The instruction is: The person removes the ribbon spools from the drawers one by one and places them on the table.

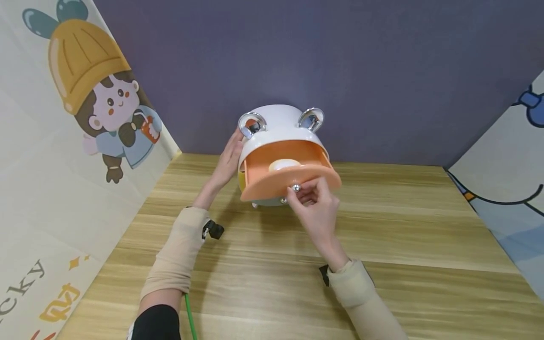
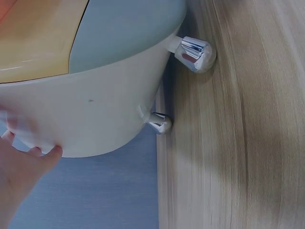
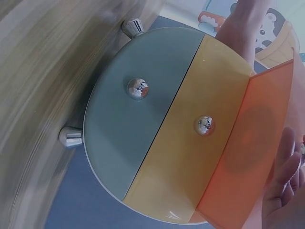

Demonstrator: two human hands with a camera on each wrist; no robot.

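Has a purple-grey wall (image 1: 365,85) along the back edge of the table (image 1: 255,278), a cartoon-printed panel (image 1: 34,156) along the left edge and a second printed panel (image 1: 488,156) along the right. Shows a green cable (image 1: 190,316) by the left forearm, toward the front edge. Carries, near the middle of the back edge, a white cabinet (image 1: 280,120) on silver feet (image 3: 71,137), with two ear-like silver rings (image 1: 316,118) on top. Has the orange drawer (image 1: 265,187) open toward the front edge, over the yellow drawer (image 3: 181,157) and grey-green drawer (image 3: 119,124), largely hiding both from above. Includes a pale oval patch (image 1: 284,164) inside, too unclear to identify. Lays the left hand (image 1: 228,163), fingers extended, against the cabinet's left side. Pinches the orange drawer's silver knob (image 1: 296,188) between thumb and fingertip of the right hand (image 1: 319,205), in front of the cabinet.
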